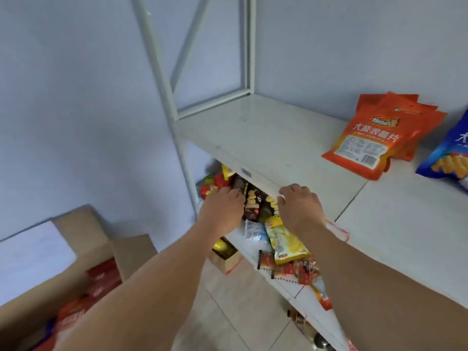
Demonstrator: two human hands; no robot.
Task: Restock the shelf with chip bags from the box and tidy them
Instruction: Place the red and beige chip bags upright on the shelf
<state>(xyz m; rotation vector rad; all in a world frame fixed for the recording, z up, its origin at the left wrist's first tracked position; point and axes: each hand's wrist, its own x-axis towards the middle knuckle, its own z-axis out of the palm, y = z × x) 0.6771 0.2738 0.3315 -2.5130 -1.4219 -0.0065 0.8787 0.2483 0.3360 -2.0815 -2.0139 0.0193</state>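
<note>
Reaching under the top shelf [266,138], I have my left hand [222,206] and right hand [298,206] curled on either side of a dark chip bag [253,198] on the lower shelf, fingertips hidden, so I cannot tell how firm the hold is. If I shove, it could topple the neighbouring red bags [215,183] or push the yellow bag [283,241] off the front edge; more stock waits in the box [83,249].

Soft, even daylight with a cool bluish cast fills the scene, and shadows are faint. The white shelf [266,138] shows a mild sheen but no hard glare. The whole picture is slightly soft, with smeared detail on the hands [222,206] and the packets below. Wide-angle distortion bends the shelf frame [162,72] and stretches the forearms near the bottom edge.
</note>
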